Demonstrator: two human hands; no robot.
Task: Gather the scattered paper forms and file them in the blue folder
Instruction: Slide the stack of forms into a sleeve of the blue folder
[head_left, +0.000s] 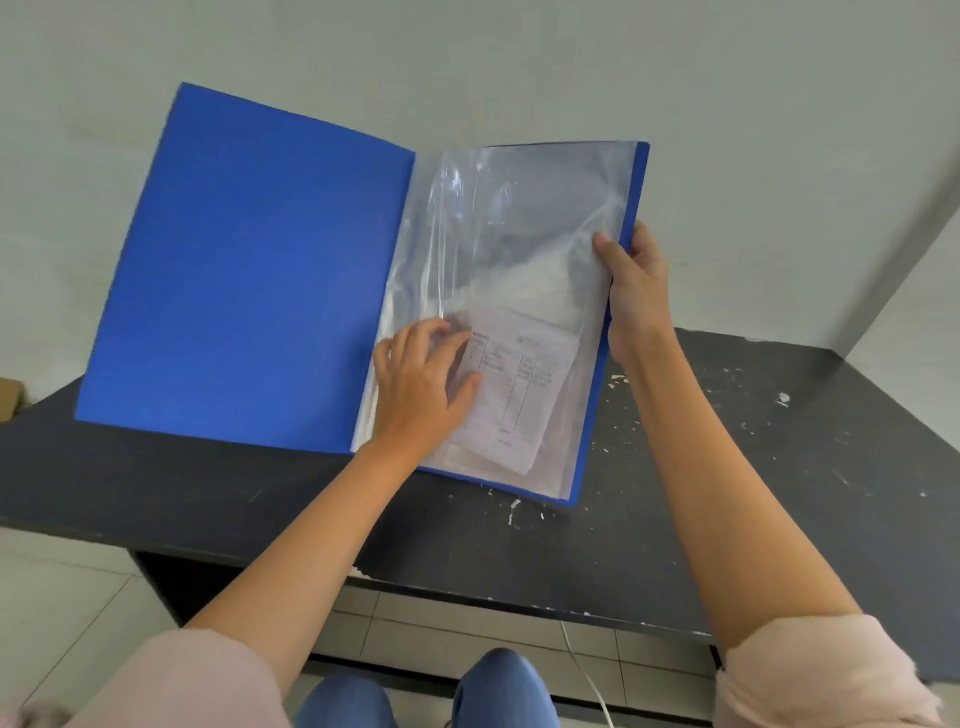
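The blue folder (249, 280) is open and held up above the dark table, its blue cover spread to the left and clear plastic sleeves (519, 234) on the right. Small printed paper forms (524, 384) lie inside the lower part of the front sleeve. My left hand (423, 382) rests on that sleeve at its lower left, fingers spread over the edge of the forms. My right hand (636, 291) grips the folder's right edge, thumb on the sleeves and fingers behind the back cover.
A dark table (727, 493) with white chipped marks runs below the folder, set against a pale wall. A cardboard box corner (10, 397) shows at the far left. Tiled floor, my knees and a white cable (587, 670) lie under the table's front edge.
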